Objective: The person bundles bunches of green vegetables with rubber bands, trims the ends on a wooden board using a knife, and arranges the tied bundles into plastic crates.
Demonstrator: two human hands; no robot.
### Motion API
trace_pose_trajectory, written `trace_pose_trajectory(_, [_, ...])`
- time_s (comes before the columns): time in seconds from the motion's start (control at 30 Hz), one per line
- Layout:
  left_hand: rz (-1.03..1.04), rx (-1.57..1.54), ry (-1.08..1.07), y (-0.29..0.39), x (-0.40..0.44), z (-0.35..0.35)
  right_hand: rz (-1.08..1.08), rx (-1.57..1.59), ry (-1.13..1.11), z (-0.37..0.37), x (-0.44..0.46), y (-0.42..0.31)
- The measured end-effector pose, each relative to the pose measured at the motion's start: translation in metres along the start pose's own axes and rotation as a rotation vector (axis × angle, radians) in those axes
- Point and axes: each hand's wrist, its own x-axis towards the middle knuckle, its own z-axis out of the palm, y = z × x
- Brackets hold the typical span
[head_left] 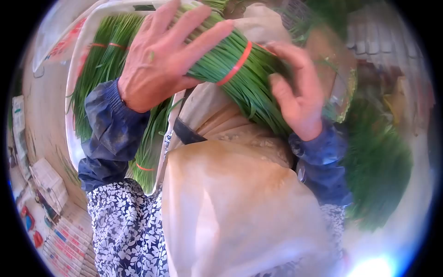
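Observation:
A thick bunch of green chives point(251, 87) lies slantwise over my lap, with a red-orange band point(236, 63) around it. My left hand point(159, 57) lies across its upper left part, fingers spread over the stalks and thumb along the lower edge. On the other side, my right hand point(300, 87) is slightly blurred. Its fingers bend over the bunch near the band, and its thumb rests on the leaves. Both hands hold the bunch between them; the undersides of the fingers are hidden.
To the left, a white plastic crate point(72, 106) contains banded green bunches point(104, 60). A blurred heap of greens point(378, 166) lies at the right. A beige apron point(240, 203) covers my lap. Newspapers point(50, 182) and a stack of printed sheets point(69, 242) are at the lower left.

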Motion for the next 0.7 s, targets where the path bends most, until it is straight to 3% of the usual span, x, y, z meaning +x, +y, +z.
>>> trace_pose_trajectory(0.13, [0.009,-0.047,0.004,-0.004,-0.002,0.003,-0.012,-0.247,0.027,-0.016,0.004,-0.012])
trace_pose_trajectory(0.37, [0.018,-0.044,0.000,-0.002,-0.001,0.002,0.043,-0.328,-0.127,-0.016,0.018,-0.011])
trace_pose_trajectory(0.7, [0.014,-0.048,-0.004,-0.004,-0.001,0.004,-0.124,-0.439,-0.228,-0.015,0.029,-0.004])
